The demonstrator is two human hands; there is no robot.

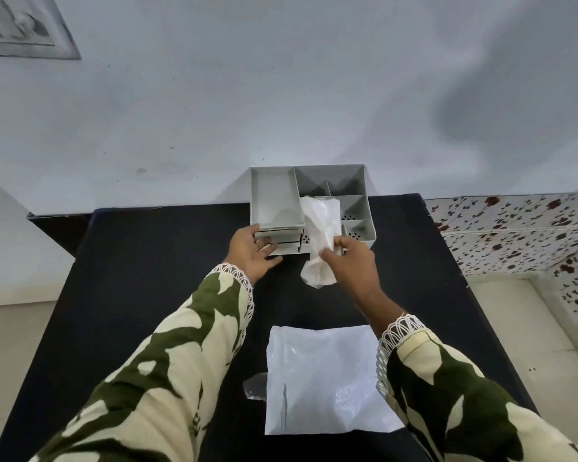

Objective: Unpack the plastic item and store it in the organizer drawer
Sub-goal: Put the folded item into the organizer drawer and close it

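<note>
left hand (251, 249) at the front of the grey organizer (354, 208), fingers spread and resting on the small drawers (282, 240) at its lower left; fingers loosely open, gripping nothing that i can see. likely there to pull a drawer out, or to brace the unit so it does not slide on the black tabletop (147, 261). cannot tell whether either drawer is already ajar.

right hand (349, 258) closed around the plastic item (319, 241), a crumpled white translucent bundle, held upright just in front of the organizer and above the tabletop. held near the drawers, probably so it can go in once one opens. not stored yet.

containers: organizer top has a large left tray and several smaller compartments on the right; those visible look empty, the middle ones partly hidden by the bundle. drawer contents not visible. white mailer bag (327, 378) lies flat near the body, looks emptied; a scrap of clear film (256, 386) sits at its left edge.
</note>
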